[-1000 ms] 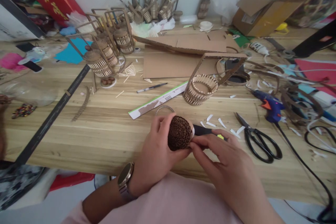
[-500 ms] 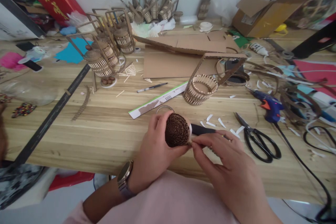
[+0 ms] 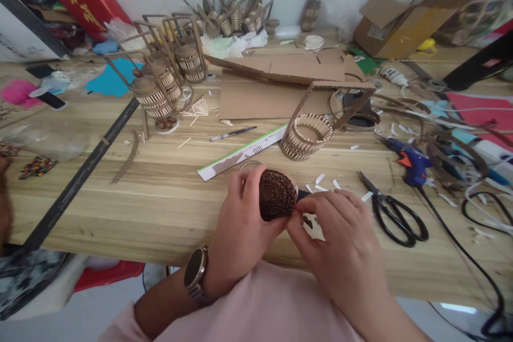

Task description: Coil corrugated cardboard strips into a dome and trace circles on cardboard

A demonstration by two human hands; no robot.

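A round coil of brown corrugated cardboard (image 3: 277,196) is gripped in my left hand (image 3: 243,227), thumb below and fingers around its far side. Its honeycomb-like end faces up toward me. My right hand (image 3: 340,235) pinches the coil's right edge with thumb and forefinger, and the exact bit between the fingertips is hidden. Past those fingertips a dark strip (image 3: 305,194) shows in part. Beyond my hands stands a small handled basket (image 3: 306,136) made of cardboard and pale sticks. A metal ring lies partly behind my left fingers.
Scissors (image 3: 395,211) and a blue glue gun (image 3: 412,163) lie on the right, with white paper scraps around. A printed white strip (image 3: 240,155), a pen (image 3: 233,134) and cardboard sheets (image 3: 256,99) lie ahead. Several finished baskets (image 3: 150,97) stand back left. Another person's arm (image 3: 5,203) shows far left.
Both hands and the coil have shifted slightly, the coil a little right and up. My right fingers have closed in nearer to the coil's edge, and less of the dark strip shows.
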